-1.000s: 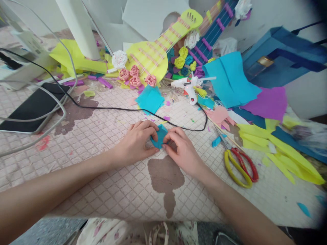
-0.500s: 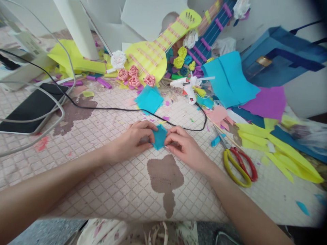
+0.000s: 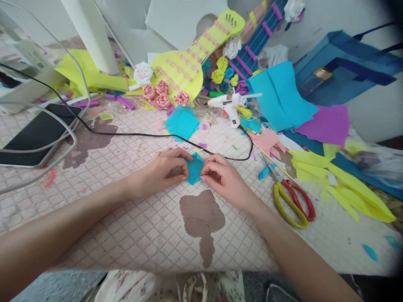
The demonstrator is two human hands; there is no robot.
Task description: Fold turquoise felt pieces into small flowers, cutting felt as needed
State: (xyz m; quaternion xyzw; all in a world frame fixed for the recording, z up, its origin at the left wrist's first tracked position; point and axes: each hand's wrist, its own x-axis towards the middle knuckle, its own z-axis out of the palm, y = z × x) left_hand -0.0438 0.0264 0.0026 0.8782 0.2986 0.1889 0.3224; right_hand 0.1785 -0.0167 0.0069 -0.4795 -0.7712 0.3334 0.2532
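At the centre of the quilted surface point(image 3: 126, 218), just above a brown patch, the left hand point(image 3: 163, 170) and the right hand point(image 3: 225, 178) meet on a teal piece point(image 3: 194, 167) of thin sheet material. The fingers point(image 3: 179, 153) of the left hand are pinched on its left edge, and those of the right hand are pinched on its right edge. The teal piece rests against the surface between them and looks folded or creased; its exact form cannot be told. It appears very light, soft and pliable, likely to bend under its own weight and to crease under firm pressure. Hold it at opposite edges with the fingertips only. A black cable point(image 3: 141, 135) runs just behind the hands. The scissors point(image 3: 292, 201) lie to the right, well apart. A glue gun point(image 3: 228, 105) and a teal square point(image 3: 181, 121) lie farther back.
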